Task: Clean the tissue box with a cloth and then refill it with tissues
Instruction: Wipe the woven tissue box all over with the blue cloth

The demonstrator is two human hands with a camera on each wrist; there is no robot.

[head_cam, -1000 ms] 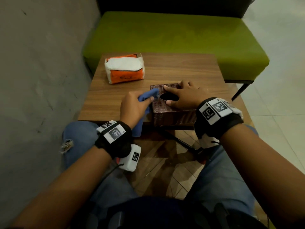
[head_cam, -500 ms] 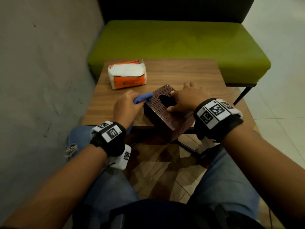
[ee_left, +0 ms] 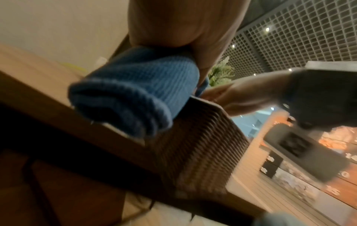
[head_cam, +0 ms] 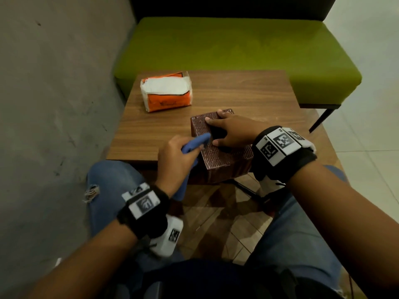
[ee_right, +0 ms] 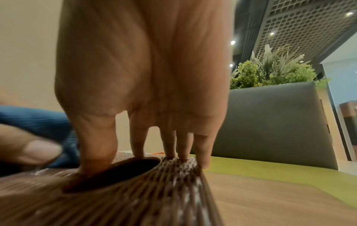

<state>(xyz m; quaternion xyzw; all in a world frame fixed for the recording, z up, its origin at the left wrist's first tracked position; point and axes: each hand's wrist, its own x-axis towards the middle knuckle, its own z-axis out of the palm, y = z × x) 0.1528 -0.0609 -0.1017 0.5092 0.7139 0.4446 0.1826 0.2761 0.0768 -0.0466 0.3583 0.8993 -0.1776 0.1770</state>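
Head view shows a brown woven tissue box at the near edge of a small wooden table, overhanging that edge toward the person's lap. From the box, the right hand comes in from about 4 o'clock and lies over its top, fingers spread across the weave, with the thumb at the rim of the dark oval opening, as the right wrist view makes plain; whether the fingertips curl over the far edge is unclear. At roughly 8 o'clock of the box, the left hand is closed around a blue cloth, whose bunched end touches the box's top left edge. Left wrist view, blurred, shows the ribbed cloth pressed from above by the hand against the box's corner. An orange and white tissue pack lies on the table toward 11 o'clock of the box, well apart from it. Beyond the table stands a green bench; a grey wall runs along the left.
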